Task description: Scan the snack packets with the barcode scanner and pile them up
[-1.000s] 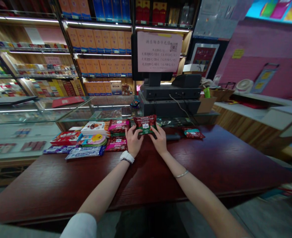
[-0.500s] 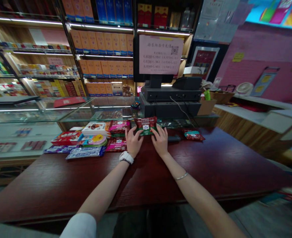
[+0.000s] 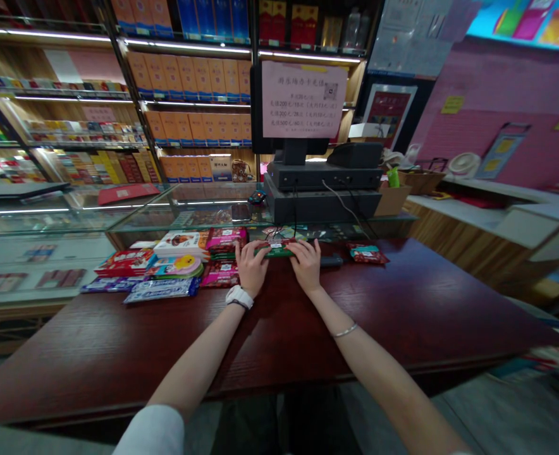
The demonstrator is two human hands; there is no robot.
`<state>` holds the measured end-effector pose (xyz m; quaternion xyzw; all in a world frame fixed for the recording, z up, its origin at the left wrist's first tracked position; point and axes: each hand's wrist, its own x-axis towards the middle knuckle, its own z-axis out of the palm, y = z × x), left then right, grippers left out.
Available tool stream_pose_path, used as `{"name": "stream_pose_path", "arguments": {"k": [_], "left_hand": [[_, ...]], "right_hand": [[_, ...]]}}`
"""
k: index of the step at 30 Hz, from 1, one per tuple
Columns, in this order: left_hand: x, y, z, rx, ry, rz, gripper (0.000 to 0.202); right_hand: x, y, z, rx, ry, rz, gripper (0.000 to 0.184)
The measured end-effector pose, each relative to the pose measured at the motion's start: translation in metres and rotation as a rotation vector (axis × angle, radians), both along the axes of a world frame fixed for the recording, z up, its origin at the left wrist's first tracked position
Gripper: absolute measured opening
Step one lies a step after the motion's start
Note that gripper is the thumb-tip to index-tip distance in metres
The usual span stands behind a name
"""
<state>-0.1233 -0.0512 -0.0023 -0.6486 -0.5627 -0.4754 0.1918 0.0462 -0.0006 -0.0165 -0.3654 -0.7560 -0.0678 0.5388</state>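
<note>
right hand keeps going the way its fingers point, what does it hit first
Probably the glass display counter past the table's far edge; the right hand points beside the green packet, but depth is unclear.

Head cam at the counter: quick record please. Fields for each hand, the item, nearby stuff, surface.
Left hand: on the packet's left end, white watch on wrist
Right hand: on the packet's right end, bangle on wrist
Item: red-and-green snack packet, low between the hands
Nearby: red packet, black handheld device, stacked snack packets
Surface: dark red wooden counter
</note>
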Motion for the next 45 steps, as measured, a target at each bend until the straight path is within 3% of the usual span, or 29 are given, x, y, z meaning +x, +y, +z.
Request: {"name": "stream_pose_path", "arguments": {"k": [6, 14, 22, 26, 30, 34, 40, 45], "left_hand": [[-0.007, 0.006, -0.005, 0.022, 0.092, -0.004, 0.031], [-0.015, 0.007, -0.004, -0.123, 0.399, -0.067, 0.068], [-0.014, 0.008, -0.008, -0.133, 0.401, -0.042, 0.075], [-0.016, 0.009, -0.009, -0.153, 0.375, -0.052, 0.076], [-0.020, 0.012, -0.011, -0.164, 0.342, -0.053, 0.076], [-0.022, 0.014, -0.011, -0.176, 0.332, -0.081, 0.076], [-0.019, 0.012, -0.009, -0.212, 0.354, -0.118, 0.065], [-0.018, 0.011, -0.006, -0.222, 0.380, -0.121, 0.074]], "right_hand": [[-0.001, 0.010, 0.002, -0.119, 0.154, 0.079, 0.019], [0.001, 0.014, 0.008, -0.332, 0.304, 0.154, 0.031], [0.002, 0.020, 0.004, -0.409, 0.279, 0.192, 0.032], [0.003, 0.020, 0.001, -0.331, 0.170, 0.195, 0.037], [0.005, 0.015, 0.000, -0.210, -0.166, 0.137, 0.069], [0.005, 0.008, 0.000, -0.203, -0.420, 0.040, 0.093], [0.006, 0.006, 0.001, -0.210, -0.465, -0.045, 0.084], [0.006, 0.007, 0.001, -0.176, -0.415, -0.013, 0.075]]}}
